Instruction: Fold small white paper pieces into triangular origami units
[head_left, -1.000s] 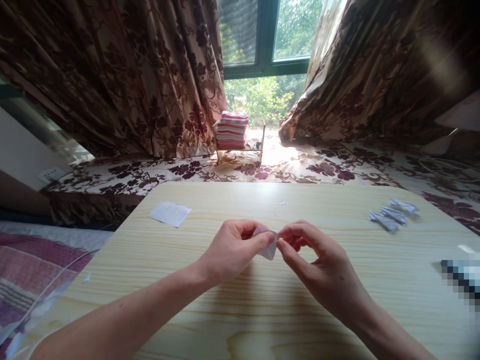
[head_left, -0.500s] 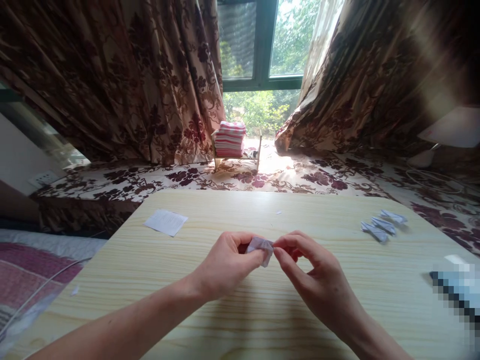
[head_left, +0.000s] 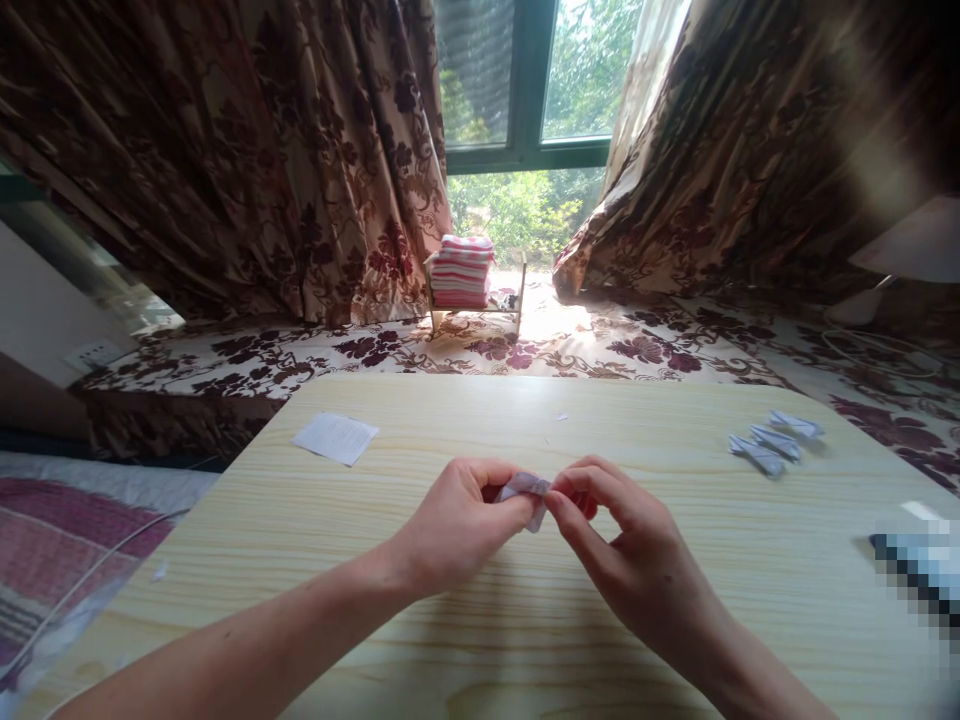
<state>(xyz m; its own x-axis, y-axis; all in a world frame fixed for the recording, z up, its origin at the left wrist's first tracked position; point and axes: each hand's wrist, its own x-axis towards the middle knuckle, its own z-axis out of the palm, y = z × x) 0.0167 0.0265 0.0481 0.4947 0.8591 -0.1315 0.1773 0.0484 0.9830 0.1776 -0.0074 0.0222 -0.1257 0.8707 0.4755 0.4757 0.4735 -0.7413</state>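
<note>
Creased paper (head_left: 526,484) turned more edge-on, thin, angular, left hand (head_left: 465,522) and right hand (head_left: 631,522) pinching it

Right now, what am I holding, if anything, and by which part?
A folded paper: your left hand grips its left side, and your right hand pinches its right end between thumb and fingertips.

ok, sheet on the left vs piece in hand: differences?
The loose sheet lies flat on the table; the held piece is pinched by the left hand and right hand. The loose sheet looks unfolded; the held piece is bent. Both look like pale paper.
</note>
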